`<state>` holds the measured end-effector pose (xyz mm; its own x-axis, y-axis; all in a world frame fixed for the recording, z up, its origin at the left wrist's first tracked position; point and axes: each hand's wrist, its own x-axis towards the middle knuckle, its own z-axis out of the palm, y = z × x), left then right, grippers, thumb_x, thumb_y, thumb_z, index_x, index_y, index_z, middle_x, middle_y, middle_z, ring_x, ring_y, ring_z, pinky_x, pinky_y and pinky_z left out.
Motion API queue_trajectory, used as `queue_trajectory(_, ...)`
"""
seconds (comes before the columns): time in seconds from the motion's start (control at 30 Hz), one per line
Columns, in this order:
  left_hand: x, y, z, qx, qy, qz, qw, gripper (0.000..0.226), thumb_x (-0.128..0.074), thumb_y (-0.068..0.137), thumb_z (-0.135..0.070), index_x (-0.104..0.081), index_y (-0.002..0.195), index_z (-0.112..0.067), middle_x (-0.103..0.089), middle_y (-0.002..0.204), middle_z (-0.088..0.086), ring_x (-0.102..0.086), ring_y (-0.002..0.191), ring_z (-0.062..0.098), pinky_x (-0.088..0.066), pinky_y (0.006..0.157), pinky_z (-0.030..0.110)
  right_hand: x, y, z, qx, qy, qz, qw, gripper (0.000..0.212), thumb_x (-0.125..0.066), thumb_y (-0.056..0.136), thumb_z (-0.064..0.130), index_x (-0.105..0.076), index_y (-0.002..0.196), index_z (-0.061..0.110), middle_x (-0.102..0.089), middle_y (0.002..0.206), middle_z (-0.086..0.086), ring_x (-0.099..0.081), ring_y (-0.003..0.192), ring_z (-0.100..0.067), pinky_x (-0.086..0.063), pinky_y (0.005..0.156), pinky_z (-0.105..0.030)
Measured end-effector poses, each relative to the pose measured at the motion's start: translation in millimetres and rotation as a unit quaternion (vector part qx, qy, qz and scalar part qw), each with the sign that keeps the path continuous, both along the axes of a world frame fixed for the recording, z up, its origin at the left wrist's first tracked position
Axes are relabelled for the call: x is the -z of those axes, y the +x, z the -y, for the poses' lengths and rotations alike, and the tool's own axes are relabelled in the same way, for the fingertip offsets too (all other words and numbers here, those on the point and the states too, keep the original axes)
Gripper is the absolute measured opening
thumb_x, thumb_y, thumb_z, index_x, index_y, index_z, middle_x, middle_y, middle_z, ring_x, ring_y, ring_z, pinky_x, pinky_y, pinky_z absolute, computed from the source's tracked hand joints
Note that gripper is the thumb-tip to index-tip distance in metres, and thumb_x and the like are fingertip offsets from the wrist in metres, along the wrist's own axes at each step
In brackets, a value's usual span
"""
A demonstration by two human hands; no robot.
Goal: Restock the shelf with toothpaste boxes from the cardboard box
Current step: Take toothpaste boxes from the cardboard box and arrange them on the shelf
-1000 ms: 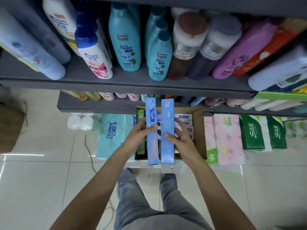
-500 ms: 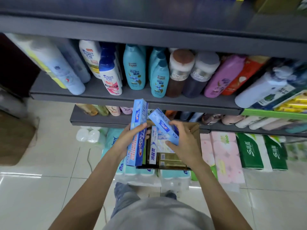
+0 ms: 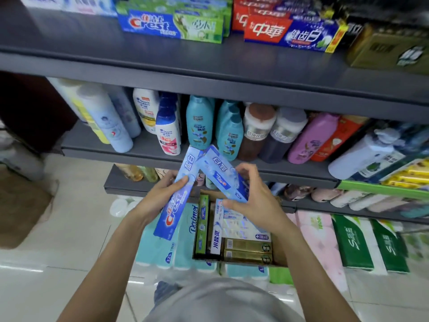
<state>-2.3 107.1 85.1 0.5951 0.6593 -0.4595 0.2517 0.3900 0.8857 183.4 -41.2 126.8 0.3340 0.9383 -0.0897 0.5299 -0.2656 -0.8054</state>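
Observation:
My left hand (image 3: pixel 160 196) grips a blue Crest toothpaste box (image 3: pixel 178 196), tilted with its top toward the upper right. My right hand (image 3: pixel 253 198) holds a second blue toothpaste box (image 3: pixel 220 173), slanting up to the left so the two boxes' top ends meet. Below both hands the open cardboard box (image 3: pixel 278 252) sits on tissue packs and holds several more toothpaste boxes (image 3: pixel 241 228), white, green and gold. The top grey shelf (image 3: pixel 162 52) carries rows of toothpaste boxes (image 3: pixel 171 24), with bare shelf at its left part.
The middle shelf holds shampoo bottles (image 3: pixel 199 122) in a row. Lower shelves (image 3: pixel 130 184) hold more bottles. Tissue packs (image 3: pixel 352 245) stand on the tiled floor at right, and a brown cardboard carton (image 3: pixel 21 205) sits at the left.
Both hands have lifted the two blue boxes up out of the cardboard box. My view has tilted upward, bringing the top toothpaste shelf into sight.

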Motion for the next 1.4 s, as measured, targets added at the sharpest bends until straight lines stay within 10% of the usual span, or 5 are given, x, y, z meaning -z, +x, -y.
queue_trajectory(0.23, -39.5, -30.3, -25.3, 0.025, 0.177, -0.011, 0.984, 0.018, -0.052, 0.093, -0.028, -0.058, 0.106, -0.017, -0.071, 0.088, -0.004, -0.066, 0.075, 0.007, -0.049, 0.063, 0.016, -88.5, -1.3, -46.2, -0.083, 0.036, 0.240, 0.967, 0.068, -0.068, 0.077, 0.051, -0.022, 0.127, 0.046, -0.061, 0.108, 0.005, -0.058, 0.092, -0.025, -0.044, 0.073, -0.034)
queue_trajectory(0.4, -94.6, -58.8, -57.5, 0.049, 0.310, -0.025, 0.949, 0.032, -0.058, 0.076, -0.062, -0.058, 0.099, -0.039, -0.068, 0.095, -0.010, -0.065, 0.076, 0.007, -0.053, 0.073, 0.029, -146.7, 9.5, -85.0, -0.100, 0.086, 0.332, 0.934, 0.058, -0.047, 0.079, 0.068, -0.024, 0.130, 0.050, -0.057, 0.121, 0.009, -0.055, 0.108, -0.022, -0.040, 0.074, -0.035)
queue_trajectory(1.13, -231.5, 90.1, -220.3, 0.216, 0.748, -0.202, 0.594, 0.056, -0.068, 0.076, -0.053, -0.059, 0.125, -0.026, -0.058, 0.122, 0.000, -0.050, 0.113, 0.022, -0.042, 0.091, 0.036, -185.5, 57.5, -155.4, 0.158, 0.123, 0.350, 0.915, 0.056, -0.046, 0.086, 0.061, -0.040, 0.131, 0.029, -0.059, 0.122, -0.005, -0.054, 0.107, -0.032, -0.039, 0.074, -0.038)
queue_trajectory(1.27, -214.2, 78.3, -219.7, 0.090, 0.757, 0.020, 0.647, 0.042, -0.069, 0.081, -0.031, -0.059, 0.121, -0.024, -0.061, 0.109, -0.003, -0.049, 0.101, 0.016, -0.040, 0.090, 0.032, -190.6, 53.6, -151.8, 0.171, 0.181, 0.286, 0.925, 0.058, -0.053, 0.083, 0.062, -0.042, 0.132, 0.035, -0.061, 0.122, 0.000, -0.054, 0.111, -0.029, -0.045, 0.086, -0.040)
queue_trajectory(1.4, -214.0, 58.1, -217.1, 0.004, 0.697, 0.012, 0.717, 0.022, -0.062, 0.089, -0.026, -0.064, 0.111, -0.022, -0.065, 0.102, -0.004, -0.054, 0.091, 0.011, -0.038, 0.083, 0.021, -194.8, 45.6, -147.0, 0.164, 0.201, 0.213, 0.942, 0.050, -0.056, 0.085, 0.056, -0.043, 0.129, 0.036, -0.062, 0.116, 0.006, -0.054, 0.104, -0.023, -0.042, 0.081, -0.035)
